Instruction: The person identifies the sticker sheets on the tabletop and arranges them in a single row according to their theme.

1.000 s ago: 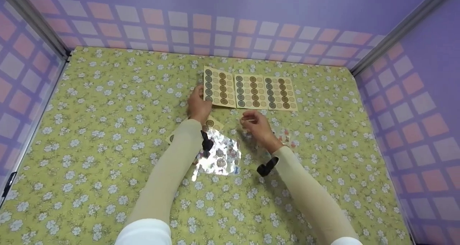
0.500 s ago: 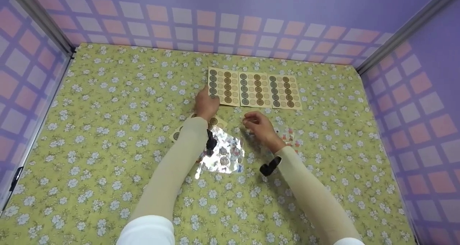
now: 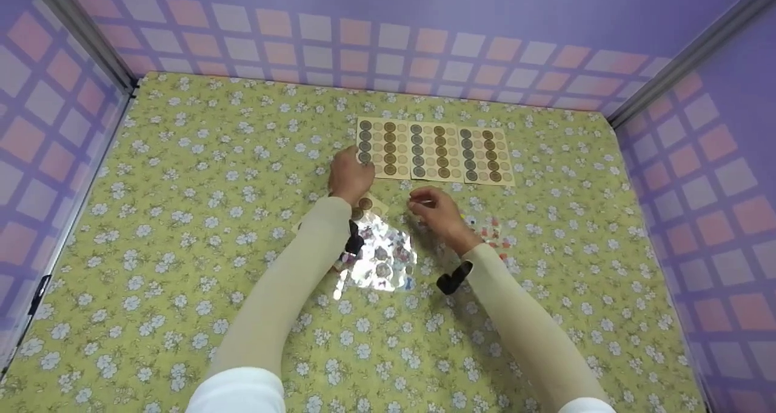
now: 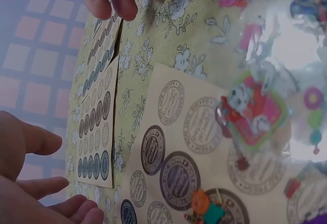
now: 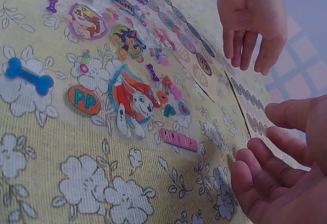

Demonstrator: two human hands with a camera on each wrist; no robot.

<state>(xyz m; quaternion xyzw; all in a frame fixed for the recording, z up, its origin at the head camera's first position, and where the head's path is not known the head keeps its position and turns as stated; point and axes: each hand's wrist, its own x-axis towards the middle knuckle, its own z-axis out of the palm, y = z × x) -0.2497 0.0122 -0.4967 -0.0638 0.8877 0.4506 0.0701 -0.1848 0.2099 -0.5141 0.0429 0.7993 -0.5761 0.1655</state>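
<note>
On the flower-patterned counter (image 3: 182,219), near the far edge and a little right of its middle, three paper sheets with round brown and pale stickers stand side by side: the left sheet (image 3: 388,149), the middle sheet (image 3: 434,152) and the right sheet (image 3: 487,156). The left hand (image 3: 351,175) is at the near left corner of the left sheet; its grip is rather wide, thumb and fingers apart, and I cannot tell if it touches the paper. The right hand (image 3: 441,218) is just in front of the middle sheet, with fingers loosely bent and a gap in the grip. Between the forearms lies a shiny clear sticker sheet (image 3: 382,258), covering part of a fourth paper sheet (image 4: 168,157). Another clear sticker sheet (image 3: 496,237) lies beside the right wrist, nearer to the counter's right edge.
</note>
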